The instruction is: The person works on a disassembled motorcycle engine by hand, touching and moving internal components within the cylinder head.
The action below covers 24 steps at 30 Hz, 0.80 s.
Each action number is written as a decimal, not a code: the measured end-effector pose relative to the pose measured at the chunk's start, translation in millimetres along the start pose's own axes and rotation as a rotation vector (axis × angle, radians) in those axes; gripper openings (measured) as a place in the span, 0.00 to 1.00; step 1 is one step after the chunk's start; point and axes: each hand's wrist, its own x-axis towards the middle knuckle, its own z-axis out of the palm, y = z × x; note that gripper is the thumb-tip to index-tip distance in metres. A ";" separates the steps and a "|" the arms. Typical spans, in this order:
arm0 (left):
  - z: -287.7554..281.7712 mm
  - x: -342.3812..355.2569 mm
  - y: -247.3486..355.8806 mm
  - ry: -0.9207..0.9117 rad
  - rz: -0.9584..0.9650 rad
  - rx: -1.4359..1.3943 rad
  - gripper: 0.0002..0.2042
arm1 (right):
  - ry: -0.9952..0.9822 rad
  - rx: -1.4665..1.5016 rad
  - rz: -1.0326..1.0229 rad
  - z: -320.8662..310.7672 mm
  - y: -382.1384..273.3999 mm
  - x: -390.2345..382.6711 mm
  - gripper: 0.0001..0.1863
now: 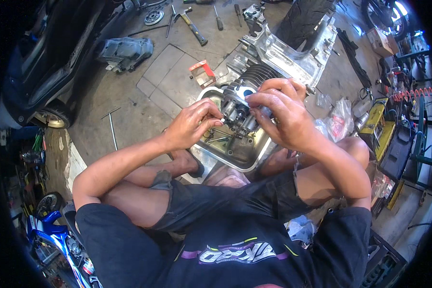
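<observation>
A small motor engine stands in front of me, with its finned cylinder and the open cylinder head facing my lap. At the left side of the head, my left hand is closed in a pinch. A tiny pale bit shows at its fingertips, too small to name. My right hand is at the head's right upper side, fingers bent and thumb drawn in against it. Whatever those fingers hold is hidden. Under the head sits a metal tray with tools and small parts in it.
The silver crankcase extends away behind the cylinder, near a tyre. A red box, a hammer, screwdrivers and a grey engine cover lie on the floor. A T-handle wrench lies left; a yellow toolbox stands right.
</observation>
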 end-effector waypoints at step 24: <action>33.3 -21.9 -12.9 0.282 -0.211 -0.044 0.11 | -0.205 -0.304 -0.221 51.2 -31.6 5.7 0.18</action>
